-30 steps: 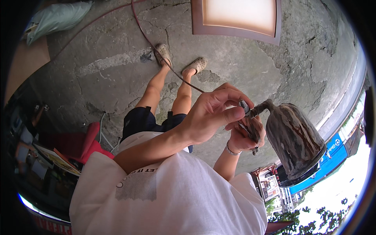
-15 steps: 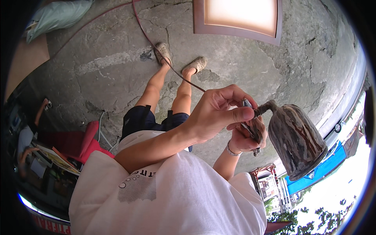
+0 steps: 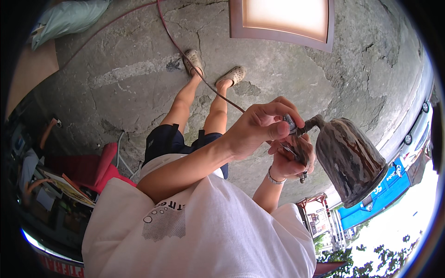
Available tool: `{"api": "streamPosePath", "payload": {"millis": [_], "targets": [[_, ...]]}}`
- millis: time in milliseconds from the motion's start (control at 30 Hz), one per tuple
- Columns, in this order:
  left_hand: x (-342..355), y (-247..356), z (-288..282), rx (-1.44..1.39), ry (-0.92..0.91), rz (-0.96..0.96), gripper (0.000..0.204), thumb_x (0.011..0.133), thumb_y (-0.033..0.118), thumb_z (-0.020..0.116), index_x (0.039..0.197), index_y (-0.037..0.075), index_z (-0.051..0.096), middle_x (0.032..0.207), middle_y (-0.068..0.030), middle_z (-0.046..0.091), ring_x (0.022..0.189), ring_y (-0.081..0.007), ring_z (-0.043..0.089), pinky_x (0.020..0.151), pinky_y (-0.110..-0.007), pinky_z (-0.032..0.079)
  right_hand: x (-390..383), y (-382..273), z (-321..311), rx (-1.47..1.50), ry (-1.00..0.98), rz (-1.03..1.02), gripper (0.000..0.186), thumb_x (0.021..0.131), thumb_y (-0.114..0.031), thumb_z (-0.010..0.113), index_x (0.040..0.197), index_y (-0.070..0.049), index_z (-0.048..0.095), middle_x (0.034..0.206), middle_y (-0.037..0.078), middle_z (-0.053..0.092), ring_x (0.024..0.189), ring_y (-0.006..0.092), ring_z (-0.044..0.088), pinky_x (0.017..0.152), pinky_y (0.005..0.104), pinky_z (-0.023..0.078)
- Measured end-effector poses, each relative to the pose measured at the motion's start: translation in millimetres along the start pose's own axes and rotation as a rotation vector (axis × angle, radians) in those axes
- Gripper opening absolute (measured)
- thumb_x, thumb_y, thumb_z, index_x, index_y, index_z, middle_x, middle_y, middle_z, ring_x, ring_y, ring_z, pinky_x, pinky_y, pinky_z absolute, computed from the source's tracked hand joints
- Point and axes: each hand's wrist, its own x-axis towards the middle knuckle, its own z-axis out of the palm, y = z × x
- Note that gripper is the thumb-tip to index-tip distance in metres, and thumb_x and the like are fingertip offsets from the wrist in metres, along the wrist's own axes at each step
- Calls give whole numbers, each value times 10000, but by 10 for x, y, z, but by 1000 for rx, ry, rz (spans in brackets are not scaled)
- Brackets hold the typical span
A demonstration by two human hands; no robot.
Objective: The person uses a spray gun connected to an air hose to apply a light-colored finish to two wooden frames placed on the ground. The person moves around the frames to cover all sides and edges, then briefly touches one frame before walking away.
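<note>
While the left hand point(image 3: 259, 129) pinches a shiny knob point(image 3: 289, 123) between its fingers point(image 3: 282, 110), the right hand point(image 3: 292, 161) curls round the metal spray gun point(image 3: 301, 131), whose bell-shaped, brown-streaked grey cup point(image 3: 350, 162) juts above cracked concrete point(image 3: 278, 69).

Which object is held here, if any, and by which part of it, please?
A spray gun: the left hand pinches the metal fitting at its end; the right hand grips it lower in view, the exact part there hidden.

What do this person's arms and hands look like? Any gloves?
Loose, short white sleeves leave the forearms bare. The left hand and right hand are gloveless. A silvery band circles the right wrist; watch or bracelet, I can't tell.
</note>
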Motion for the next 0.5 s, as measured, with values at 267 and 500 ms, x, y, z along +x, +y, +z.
{"api": "streamPosePath", "payload": {"millis": [267, 500], "targets": [[-6, -13, 49, -37, 27, 21, 318, 933, 348, 727, 1113, 86, 726, 1126, -14, 600, 905, -88, 613, 604, -211, 521, 6, -54, 11, -71, 7, -20, 841, 1001, -723, 351, 862, 50, 652, 676, 106, 675, 594, 162, 572, 633, 318, 477], [4, -54, 25, 9, 38, 66, 337, 947, 347, 710, 1125, 62, 710, 1113, -13, 604, 802, -86, 635, 584, -220, 515, 5, -17, 27, 11, -13, -10, 842, 995, -723, 370, 867, 63, 644, 664, 112, 666, 588, 159, 552, 537, 280, 436]]}}
